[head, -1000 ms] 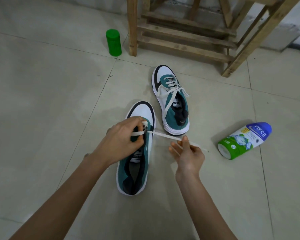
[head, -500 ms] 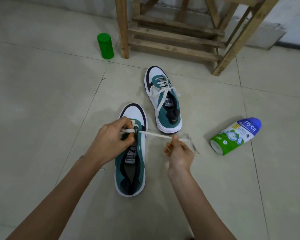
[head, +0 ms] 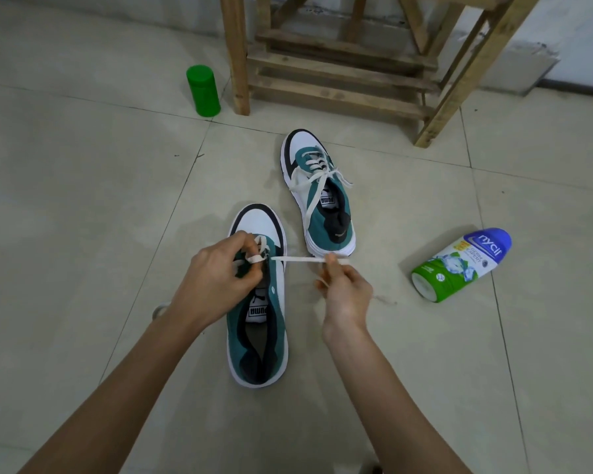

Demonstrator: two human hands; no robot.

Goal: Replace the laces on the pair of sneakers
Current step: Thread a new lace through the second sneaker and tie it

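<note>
Only 1 view here, the head cam looking down at the tiled floor (head: 83,234). The near sneaker (head: 258,354), teal and white, sat on the floor right in front of the person, toe pointing away, mostly unlaced. The left hand (head: 216,282) was over its eyelets, fingers curled and pinching a bit of the white lace (head: 297,259). That lace ran out taut to the right, where the right hand (head: 348,289) had it pinched between thumb and fingertips, just beside the shoe. The far sneaker (head: 326,213) stood a little further off and to the right, already laced, loose ends hanging over its sides. A powder bottle (head: 459,266) lay on its side well to the right. A green canister (head: 203,91) stood upright near the leg of a wooden frame (head: 339,83) at the back.
</note>
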